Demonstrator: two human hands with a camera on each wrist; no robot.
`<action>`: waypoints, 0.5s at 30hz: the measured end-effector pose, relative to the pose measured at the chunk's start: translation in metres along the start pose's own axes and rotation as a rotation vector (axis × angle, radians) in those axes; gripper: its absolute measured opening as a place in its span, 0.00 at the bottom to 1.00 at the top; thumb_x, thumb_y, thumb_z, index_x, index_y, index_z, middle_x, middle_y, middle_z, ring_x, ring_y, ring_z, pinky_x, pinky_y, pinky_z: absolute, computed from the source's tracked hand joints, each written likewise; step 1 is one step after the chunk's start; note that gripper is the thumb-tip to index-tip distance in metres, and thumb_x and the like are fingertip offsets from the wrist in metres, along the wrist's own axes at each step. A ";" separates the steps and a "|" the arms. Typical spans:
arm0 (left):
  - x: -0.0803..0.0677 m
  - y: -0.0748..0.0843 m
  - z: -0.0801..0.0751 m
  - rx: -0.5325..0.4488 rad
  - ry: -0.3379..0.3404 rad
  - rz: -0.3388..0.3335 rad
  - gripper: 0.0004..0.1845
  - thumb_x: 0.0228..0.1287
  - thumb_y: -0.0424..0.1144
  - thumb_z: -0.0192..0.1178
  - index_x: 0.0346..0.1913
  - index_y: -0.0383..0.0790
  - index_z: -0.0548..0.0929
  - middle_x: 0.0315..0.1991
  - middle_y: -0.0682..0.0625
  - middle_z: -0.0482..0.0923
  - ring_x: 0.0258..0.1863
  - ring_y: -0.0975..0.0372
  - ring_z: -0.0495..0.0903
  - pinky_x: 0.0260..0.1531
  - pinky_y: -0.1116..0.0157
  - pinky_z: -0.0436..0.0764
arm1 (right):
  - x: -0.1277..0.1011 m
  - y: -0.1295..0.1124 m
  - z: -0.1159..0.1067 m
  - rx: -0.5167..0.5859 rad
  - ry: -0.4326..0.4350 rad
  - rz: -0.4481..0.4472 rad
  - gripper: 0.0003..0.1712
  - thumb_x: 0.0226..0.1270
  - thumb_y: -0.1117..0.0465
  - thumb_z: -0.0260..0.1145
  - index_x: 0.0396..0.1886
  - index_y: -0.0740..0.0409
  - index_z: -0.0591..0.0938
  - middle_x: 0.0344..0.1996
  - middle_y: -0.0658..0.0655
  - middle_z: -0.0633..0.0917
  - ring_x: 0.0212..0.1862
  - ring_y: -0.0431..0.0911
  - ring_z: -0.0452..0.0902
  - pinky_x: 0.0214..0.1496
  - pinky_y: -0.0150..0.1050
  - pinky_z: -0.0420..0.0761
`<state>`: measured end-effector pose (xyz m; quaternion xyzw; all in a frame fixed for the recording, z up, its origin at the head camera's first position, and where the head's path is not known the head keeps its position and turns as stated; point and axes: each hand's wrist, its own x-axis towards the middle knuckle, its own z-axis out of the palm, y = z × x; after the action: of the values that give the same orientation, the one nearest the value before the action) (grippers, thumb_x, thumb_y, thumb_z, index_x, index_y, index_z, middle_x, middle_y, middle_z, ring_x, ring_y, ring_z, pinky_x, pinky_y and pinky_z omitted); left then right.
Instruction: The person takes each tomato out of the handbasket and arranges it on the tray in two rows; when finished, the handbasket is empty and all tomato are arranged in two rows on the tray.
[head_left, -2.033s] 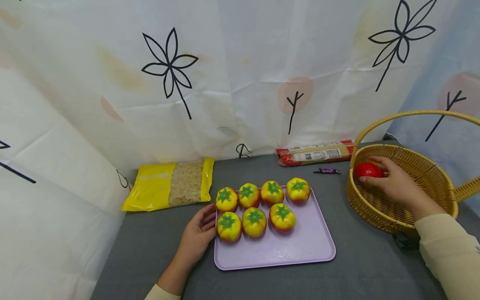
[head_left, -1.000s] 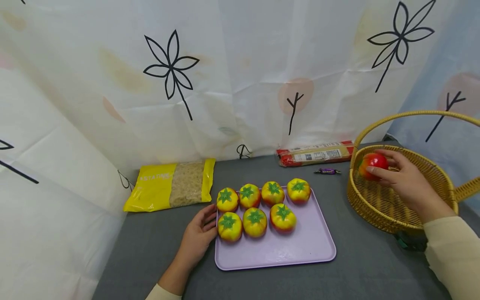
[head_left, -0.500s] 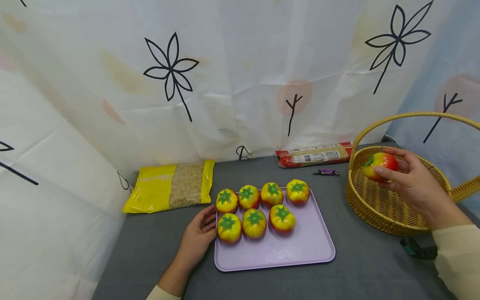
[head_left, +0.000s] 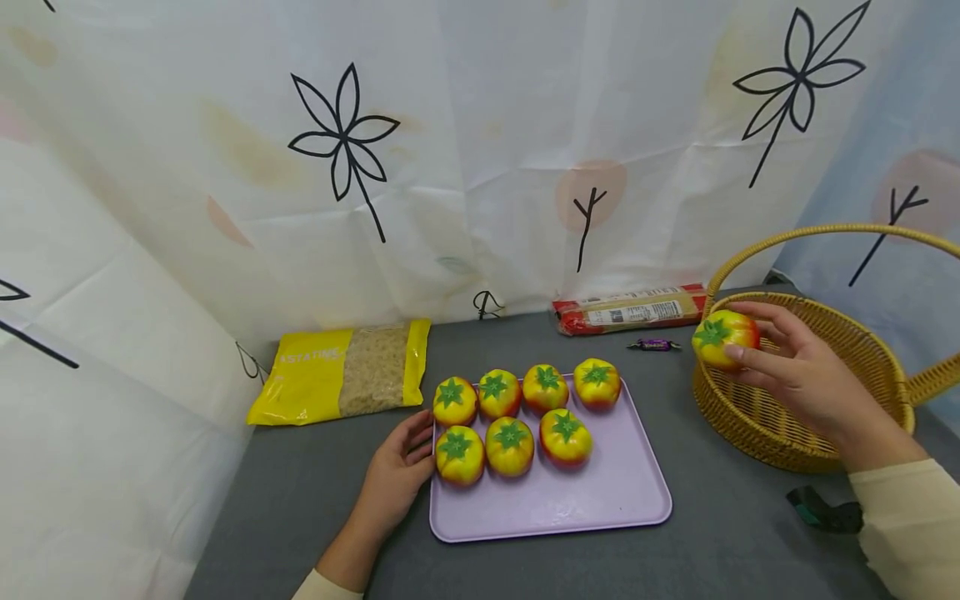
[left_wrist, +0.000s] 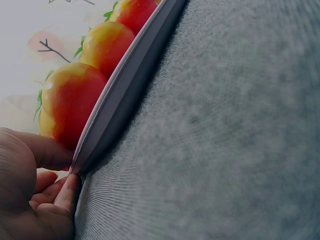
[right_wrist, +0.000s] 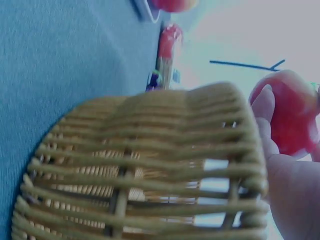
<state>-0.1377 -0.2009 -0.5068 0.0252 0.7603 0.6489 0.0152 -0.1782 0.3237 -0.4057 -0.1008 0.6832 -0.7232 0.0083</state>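
My right hand (head_left: 802, 371) holds a red-and-yellow toy tomato (head_left: 723, 340) with a green star-shaped top, raised over the left rim of the wicker basket (head_left: 795, 454). In the right wrist view, the fingers curl round this tomato (right_wrist: 290, 112) above the basket's woven side (right_wrist: 150, 150). My left hand (head_left: 397, 462) is at the left edge of the lilac tray (head_left: 600, 500). The left wrist view shows thumb and finger pinching the tray's rim (left_wrist: 107, 95). On the tray, several similar tomatoes (head_left: 510, 446) stand in two rows, green tops up.
A yellow bag of grain-like food (head_left: 337, 371) lies at the back left. Behind the tray's right side are a red-ended pack of noodles (head_left: 633, 310) and a small purple wrapped candy (head_left: 654, 344). A dark strap (head_left: 825, 510) shows below my right wrist.
My right hand has lifted the tomato out of the basket's interior, turned it so its green top shows, and moved it left to the rim. The left hand and tray stay put.
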 end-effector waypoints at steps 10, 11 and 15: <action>0.000 0.000 0.000 0.006 0.002 0.012 0.35 0.72 0.22 0.65 0.80 0.27 0.68 0.75 0.33 0.70 0.72 0.43 0.74 0.66 0.58 0.79 | -0.004 0.006 0.023 -0.195 -0.021 0.018 0.42 0.75 0.77 0.69 0.73 0.43 0.59 0.64 0.64 0.65 0.52 0.44 0.81 0.50 0.34 0.89; 0.000 0.000 0.000 0.007 0.004 0.013 0.35 0.72 0.22 0.65 0.80 0.27 0.68 0.75 0.33 0.71 0.72 0.43 0.74 0.66 0.58 0.79 | -0.004 0.007 0.027 -0.229 -0.027 0.013 0.42 0.75 0.76 0.69 0.73 0.43 0.57 0.65 0.65 0.65 0.53 0.43 0.81 0.50 0.34 0.88; 0.000 0.000 0.000 0.008 0.003 0.021 0.35 0.72 0.22 0.65 0.80 0.27 0.68 0.75 0.33 0.70 0.72 0.42 0.74 0.66 0.57 0.79 | -0.005 0.008 0.039 -0.314 -0.058 -0.009 0.42 0.75 0.74 0.70 0.74 0.49 0.56 0.67 0.66 0.63 0.53 0.42 0.81 0.50 0.34 0.88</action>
<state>-0.1375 -0.2008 -0.5069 0.0321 0.7627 0.6459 0.0070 -0.1685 0.2851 -0.4128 -0.1247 0.7869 -0.6043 0.0090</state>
